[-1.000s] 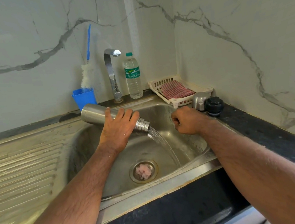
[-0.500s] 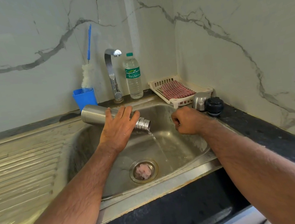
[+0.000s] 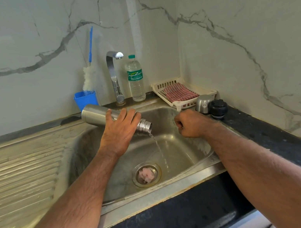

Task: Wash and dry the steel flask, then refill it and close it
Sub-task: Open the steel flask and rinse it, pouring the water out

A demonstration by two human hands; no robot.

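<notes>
The steel flask [image 3: 95,115] is tipped by the left hand [image 3: 118,132]; a thin water stream [image 3: 159,151] is poured into the sink [image 3: 196,174].

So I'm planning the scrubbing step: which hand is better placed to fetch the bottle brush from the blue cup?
Probably the right hand: it is a fist holding nothing, while the left hand grips the tilted flask. The brush stands behind the flask, so the right must reach across the sink.

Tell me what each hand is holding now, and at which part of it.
The left hand grips the steel flask around its body, near the neck. The right hand is curled in a fist; nothing shows in it.
</notes>
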